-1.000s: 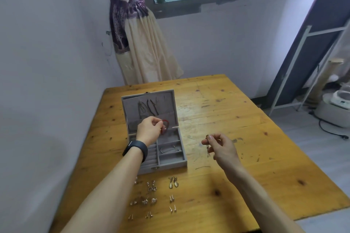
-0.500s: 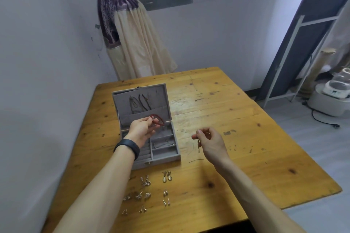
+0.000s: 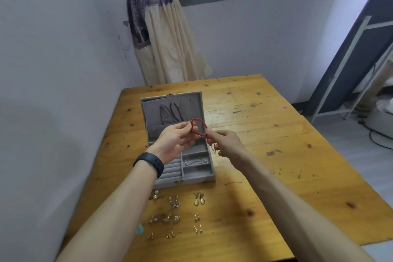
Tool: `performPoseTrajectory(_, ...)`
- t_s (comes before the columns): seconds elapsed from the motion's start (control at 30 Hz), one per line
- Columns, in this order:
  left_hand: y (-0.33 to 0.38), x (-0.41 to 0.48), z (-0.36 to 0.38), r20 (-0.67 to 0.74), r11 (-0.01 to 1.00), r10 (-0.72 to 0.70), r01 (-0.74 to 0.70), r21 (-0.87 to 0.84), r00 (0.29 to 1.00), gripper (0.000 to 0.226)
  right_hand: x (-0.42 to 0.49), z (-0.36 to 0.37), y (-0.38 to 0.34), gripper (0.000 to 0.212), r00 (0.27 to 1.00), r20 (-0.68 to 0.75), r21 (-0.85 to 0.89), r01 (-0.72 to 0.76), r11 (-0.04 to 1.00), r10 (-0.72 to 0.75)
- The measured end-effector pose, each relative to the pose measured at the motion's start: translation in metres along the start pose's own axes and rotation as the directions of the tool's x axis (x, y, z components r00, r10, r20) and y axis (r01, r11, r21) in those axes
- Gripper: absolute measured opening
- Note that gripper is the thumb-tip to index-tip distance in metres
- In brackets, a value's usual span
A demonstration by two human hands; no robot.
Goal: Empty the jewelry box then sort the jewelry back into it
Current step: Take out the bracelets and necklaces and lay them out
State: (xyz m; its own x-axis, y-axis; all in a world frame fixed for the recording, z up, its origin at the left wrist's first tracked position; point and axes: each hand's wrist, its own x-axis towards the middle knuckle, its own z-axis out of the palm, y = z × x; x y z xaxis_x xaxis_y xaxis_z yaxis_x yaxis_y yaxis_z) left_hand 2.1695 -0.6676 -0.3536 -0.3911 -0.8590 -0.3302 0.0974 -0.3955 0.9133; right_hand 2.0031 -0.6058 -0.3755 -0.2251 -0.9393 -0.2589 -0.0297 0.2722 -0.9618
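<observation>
Right hand (image 3: 229,145) now on bracelet (image 3: 192,129)

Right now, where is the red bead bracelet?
Centre of the head view: the red bead bracelet is pinched between the left hand and right hand, in the air over the open jewelry box, in front of its raised lid.

Earrings (image 3: 175,216) before jewelry box (image 3: 197,177)
</observation>
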Motion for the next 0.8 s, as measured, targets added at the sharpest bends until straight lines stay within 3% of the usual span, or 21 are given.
performPoseTrajectory(0.13,-0.009,-0.006,0.002,-0.027,0.997,-0.002,0.004,0.081,1.000,0.018,-0.007,-0.007,0.004,0.025,0.998,-0.010,0.004,0.056,0.998,-0.056)
performPoseTrajectory(0.3,-0.027,-0.020,0.013,0.019,0.977,0.006,-0.010,0.215,1.000,0.022,-0.028,-0.027,0.018,0.021,0.970,-0.064,-0.312,0.203,0.928,-0.233)
performPoseTrajectory(0.47,-0.053,-0.031,0.031,0.043,0.806,0.213,-0.200,0.557,0.976,0.020,-0.057,-0.054,0.041,0.016,0.960,-0.062,-0.455,0.218,0.863,-0.275)
performPoseTrajectory(0.63,-0.071,-0.047,0.045,0.130,0.613,0.272,-0.275,0.740,0.954,0.022,-0.071,-0.076,0.066,0.013,0.963,-0.052,-0.482,0.209,0.851,-0.266)
performPoseTrajectory(0.8,-0.084,-0.062,0.044,0.158,0.585,0.221,-0.260,0.768,0.962,0.024,-0.073,-0.078,0.069,0.012,0.966,-0.072,-0.434,0.194,0.880,-0.249)
